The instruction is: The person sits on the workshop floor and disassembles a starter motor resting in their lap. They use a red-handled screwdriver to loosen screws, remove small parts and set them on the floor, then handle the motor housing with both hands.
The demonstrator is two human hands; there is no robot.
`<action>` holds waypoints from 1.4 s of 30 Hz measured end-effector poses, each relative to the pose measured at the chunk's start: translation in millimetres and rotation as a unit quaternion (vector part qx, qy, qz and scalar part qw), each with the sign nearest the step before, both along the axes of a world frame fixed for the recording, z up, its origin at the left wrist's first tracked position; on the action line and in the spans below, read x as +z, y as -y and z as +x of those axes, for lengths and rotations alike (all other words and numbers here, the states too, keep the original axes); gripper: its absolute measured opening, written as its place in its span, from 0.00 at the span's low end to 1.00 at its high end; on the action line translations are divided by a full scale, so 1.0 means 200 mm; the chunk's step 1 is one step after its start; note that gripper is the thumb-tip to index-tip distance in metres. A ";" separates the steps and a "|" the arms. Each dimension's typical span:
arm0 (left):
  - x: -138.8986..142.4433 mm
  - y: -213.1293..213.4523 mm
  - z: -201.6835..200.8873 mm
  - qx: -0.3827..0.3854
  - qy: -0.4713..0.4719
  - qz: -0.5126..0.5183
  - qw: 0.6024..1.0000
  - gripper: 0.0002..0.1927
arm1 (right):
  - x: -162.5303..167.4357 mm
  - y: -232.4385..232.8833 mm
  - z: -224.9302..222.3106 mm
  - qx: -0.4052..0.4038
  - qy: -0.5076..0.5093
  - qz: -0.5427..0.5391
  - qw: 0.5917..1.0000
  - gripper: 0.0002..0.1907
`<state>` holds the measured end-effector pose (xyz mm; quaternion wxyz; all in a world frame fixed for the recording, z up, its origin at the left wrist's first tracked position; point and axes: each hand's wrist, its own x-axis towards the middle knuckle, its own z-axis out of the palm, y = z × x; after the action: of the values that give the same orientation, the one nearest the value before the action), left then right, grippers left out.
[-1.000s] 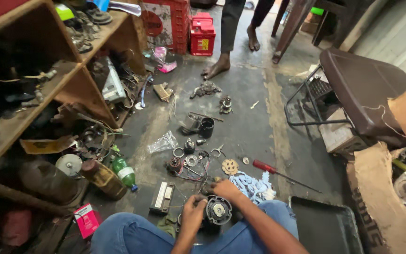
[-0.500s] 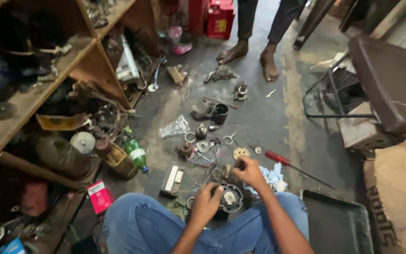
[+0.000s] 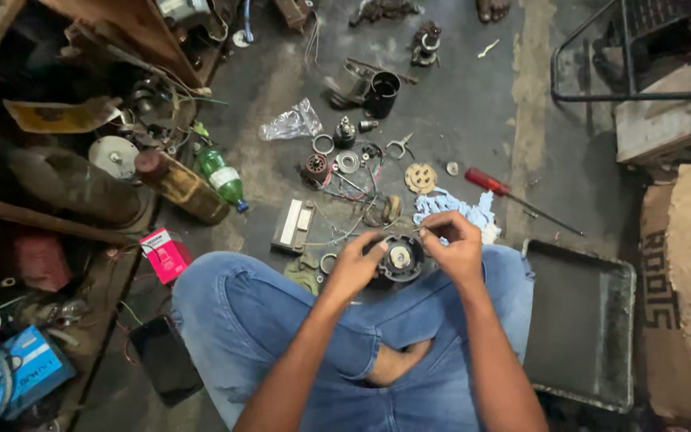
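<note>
I sit cross-legged on the floor in blue jeans. A round black motor part (image 3: 399, 258) with a pale metal hub rests in my lap between both hands. My left hand (image 3: 355, 266) grips its left side. My right hand (image 3: 453, 248) is curled over its right edge, fingertips pinched at the rim. A pale blue rag (image 3: 451, 208) lies on the floor just beyond my right hand. Thin wires (image 3: 345, 228) trail from the part toward the loose pieces ahead.
Small rings, bearings and a toothed disc (image 3: 420, 178) lie scattered ahead, with a red-handled screwdriver (image 3: 513, 197), a black cup (image 3: 381, 94) and a green bottle (image 3: 220, 176). A dark metal tray (image 3: 581, 320) sits at my right. Cluttered wooden shelves (image 3: 81, 200) fill the left.
The view has dropped and closed in on my lap; the standing person's feet have slid out of the top. Both hands stay on the motor part, right hand now curled more over it.
</note>
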<state>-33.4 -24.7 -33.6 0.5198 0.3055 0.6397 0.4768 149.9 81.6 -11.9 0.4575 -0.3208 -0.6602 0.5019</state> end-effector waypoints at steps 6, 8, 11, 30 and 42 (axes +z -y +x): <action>0.06 0.01 -0.01 0.020 0.053 0.029 0.998 0.16 | 0.08 0.05 -0.01 -0.017 0.067 0.076 0.995 0.06; 0.07 0.02 -0.02 0.003 0.085 0.042 0.996 0.16 | 0.12 0.08 -0.02 -0.020 0.081 0.129 0.988 0.06; 0.07 0.04 -0.01 0.008 0.104 0.052 0.993 0.16 | 0.18 0.15 -0.03 -0.012 0.075 0.144 0.987 0.07; 0.00 0.02 0.02 -0.004 0.088 0.168 0.982 0.17 | 0.46 0.25 -0.13 -0.007 0.245 0.365 0.898 0.10; -0.01 0.00 0.02 -0.002 0.126 0.138 0.982 0.18 | 0.44 0.25 -0.15 -0.014 0.254 0.324 0.911 0.11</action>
<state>-29.6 -25.1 -35.2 0.5500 0.3128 0.4966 0.5942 120.1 32.3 75.8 0.3601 -0.2808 -0.8759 0.1559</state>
